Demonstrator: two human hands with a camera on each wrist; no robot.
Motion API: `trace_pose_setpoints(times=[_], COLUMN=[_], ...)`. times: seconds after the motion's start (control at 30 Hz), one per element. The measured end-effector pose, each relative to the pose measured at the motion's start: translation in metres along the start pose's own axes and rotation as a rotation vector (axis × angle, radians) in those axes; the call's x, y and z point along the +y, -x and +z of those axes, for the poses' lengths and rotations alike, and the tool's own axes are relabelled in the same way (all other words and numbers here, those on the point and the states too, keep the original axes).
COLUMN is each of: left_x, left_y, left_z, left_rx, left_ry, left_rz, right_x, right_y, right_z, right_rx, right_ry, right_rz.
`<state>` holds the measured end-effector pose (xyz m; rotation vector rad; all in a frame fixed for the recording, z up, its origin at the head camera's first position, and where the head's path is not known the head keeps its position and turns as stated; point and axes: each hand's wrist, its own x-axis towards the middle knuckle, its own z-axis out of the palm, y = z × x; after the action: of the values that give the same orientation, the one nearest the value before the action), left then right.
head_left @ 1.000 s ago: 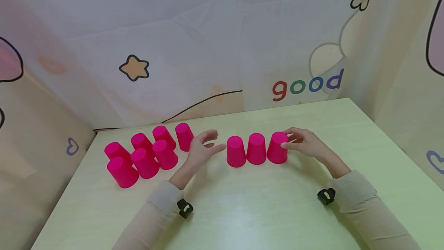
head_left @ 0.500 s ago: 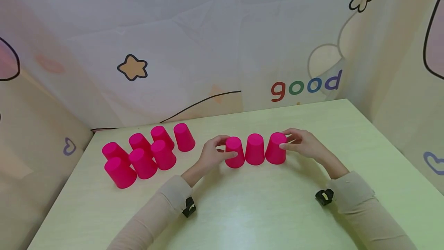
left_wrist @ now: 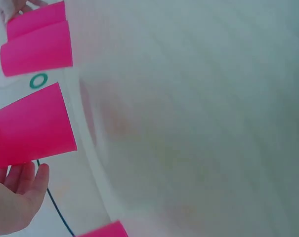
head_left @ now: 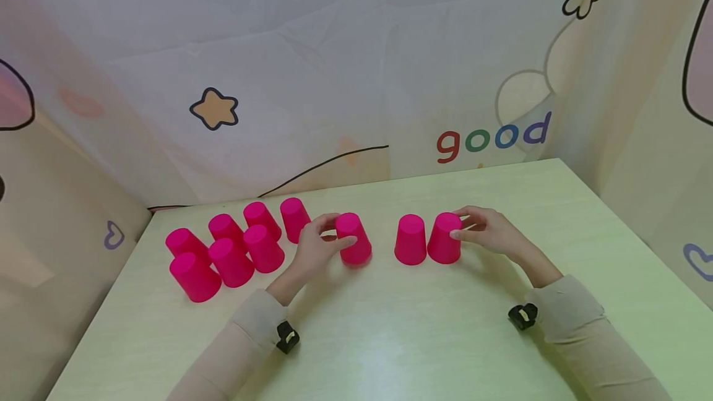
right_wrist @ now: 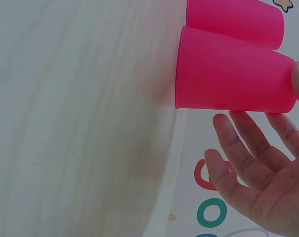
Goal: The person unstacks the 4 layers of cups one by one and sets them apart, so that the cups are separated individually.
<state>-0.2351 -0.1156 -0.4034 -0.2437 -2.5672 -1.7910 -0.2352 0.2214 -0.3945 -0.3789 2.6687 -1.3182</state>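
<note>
In the head view my left hand (head_left: 312, 251) grips an upside-down pink cup (head_left: 358, 251) between thumb and fingers, the cup leaning slightly. The left wrist view shows that held cup (left_wrist: 30, 129) with fingers along its side. My right hand (head_left: 492, 232) has thumb and fingers around the side of another upturned pink cup (head_left: 444, 244). This right cup (right_wrist: 233, 74) stands on the table, with two of the lower fingers spread away from it in the right wrist view. Close beside it, on its left, stands a third pink cup (head_left: 410, 241).
Several more upturned pink cups (head_left: 231, 263) stand in two loose rows at the left of the pale wood-grain table (head_left: 379, 339). The cup (head_left: 294, 218) at the back is close behind my left hand. A printed fabric backdrop (head_left: 312, 98) rises along the back edge.
My left hand reached right, took hold of the leftmost cup of the three and moved it left, leaving a gap. The right hand and its cup have stayed in place.
</note>
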Motion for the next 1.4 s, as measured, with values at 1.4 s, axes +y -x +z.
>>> trace_pose_setpoints(times=[1.4], left_x=[0.015], left_y=[0.018], left_z=[-0.018], left_rx=[0.267], left_ry=[-0.223], left_rz=[0.116], right_x=[0.000], right_y=[0.001], right_z=[0.000], right_rx=[-0.004], right_ry=[0.008], right_rz=[0.016])
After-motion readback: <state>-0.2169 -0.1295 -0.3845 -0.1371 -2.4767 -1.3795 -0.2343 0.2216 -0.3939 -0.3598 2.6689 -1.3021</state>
